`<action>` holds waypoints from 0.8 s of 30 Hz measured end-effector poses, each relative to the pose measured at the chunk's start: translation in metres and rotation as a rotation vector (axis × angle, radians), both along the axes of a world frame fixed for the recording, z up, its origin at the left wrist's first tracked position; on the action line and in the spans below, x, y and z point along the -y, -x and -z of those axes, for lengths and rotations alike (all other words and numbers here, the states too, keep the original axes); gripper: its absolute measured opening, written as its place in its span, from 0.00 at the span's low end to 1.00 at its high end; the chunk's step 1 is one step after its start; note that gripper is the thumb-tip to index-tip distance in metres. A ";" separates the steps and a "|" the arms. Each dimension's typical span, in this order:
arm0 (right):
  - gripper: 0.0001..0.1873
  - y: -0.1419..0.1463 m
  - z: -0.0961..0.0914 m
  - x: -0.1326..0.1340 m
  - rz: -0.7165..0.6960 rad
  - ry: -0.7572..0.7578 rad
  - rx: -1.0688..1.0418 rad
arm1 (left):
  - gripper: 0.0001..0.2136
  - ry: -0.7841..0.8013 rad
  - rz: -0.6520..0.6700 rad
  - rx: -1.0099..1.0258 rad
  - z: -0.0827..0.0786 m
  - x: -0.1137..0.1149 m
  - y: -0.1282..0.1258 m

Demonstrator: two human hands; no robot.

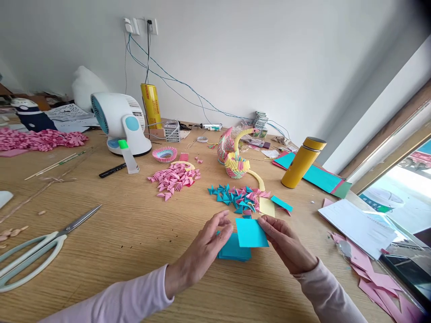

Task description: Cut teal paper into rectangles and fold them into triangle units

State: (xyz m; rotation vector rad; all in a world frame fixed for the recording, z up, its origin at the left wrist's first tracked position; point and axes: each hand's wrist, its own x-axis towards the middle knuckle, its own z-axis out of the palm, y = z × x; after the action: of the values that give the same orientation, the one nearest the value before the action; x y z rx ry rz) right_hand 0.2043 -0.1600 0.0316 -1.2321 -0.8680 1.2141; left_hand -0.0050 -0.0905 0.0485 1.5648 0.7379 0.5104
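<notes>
And here's my R hand (286,240), pinching a blue sheet (252,233) by its far R corner, thumb on top, the sheet held flat btwn my two hands. It's just above the blue stack (235,251) on the table (134,273), covering the stack's R part from my view. L hand (205,244) now: loosely spread, thumb apart from curved fingers, right at the stack's L edge; can't tell if it's touching. Just beyond, a mixed pile of blue pcs (224,195) & pink pcs (249,195), w/ a cream sheet (267,207) on its R side. Farther back, the yellow-topped basket (237,165), then, over to the R, a yellow flask (303,163) standing upright. Far L of the mixed pile, a pink heap (173,179) w/ a pink-rimmed bowl (164,154) behind it. Green-capped bottle (129,158) next to a black pen (112,171), fan (121,121) behind 'em. Near L, scissors (62,234), blades pointing away from me. Near R, pink strips (377,280) lying in a loose overlap, white paper (357,226) just beyond.
</notes>
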 end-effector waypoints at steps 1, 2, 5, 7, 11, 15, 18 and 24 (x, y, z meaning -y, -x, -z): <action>0.16 0.002 0.002 -0.001 0.025 -0.046 0.070 | 0.26 -0.011 0.018 0.020 -0.002 -0.004 -0.005; 0.17 0.003 0.003 -0.003 0.046 -0.080 0.131 | 0.25 -0.020 0.049 0.048 -0.003 -0.007 -0.010; 0.20 0.009 0.007 -0.006 0.078 -0.129 0.259 | 0.20 -0.002 0.116 0.149 0.006 -0.015 -0.023; 0.19 0.012 0.009 -0.007 0.062 -0.143 0.288 | 0.19 0.001 0.074 0.156 0.016 -0.020 -0.026; 0.18 0.017 0.011 -0.010 -0.035 -0.117 0.236 | 0.18 -0.026 0.024 0.162 0.029 -0.028 -0.022; 0.19 0.021 0.013 -0.013 0.003 -0.088 0.195 | 0.17 -0.055 0.053 0.173 0.033 -0.035 -0.018; 0.17 0.022 0.014 -0.012 0.020 -0.111 0.150 | 0.16 -0.044 0.090 0.204 0.034 -0.038 -0.017; 0.13 0.018 0.019 -0.008 0.072 -0.100 -0.004 | 0.17 0.012 0.152 0.278 0.030 -0.038 -0.016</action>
State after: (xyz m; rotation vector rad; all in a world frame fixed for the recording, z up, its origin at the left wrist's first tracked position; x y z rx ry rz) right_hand 0.1863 -0.1517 0.0128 -1.1703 -0.8642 1.1027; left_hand 0.0114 -0.0530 0.0186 1.4871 0.4061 0.5943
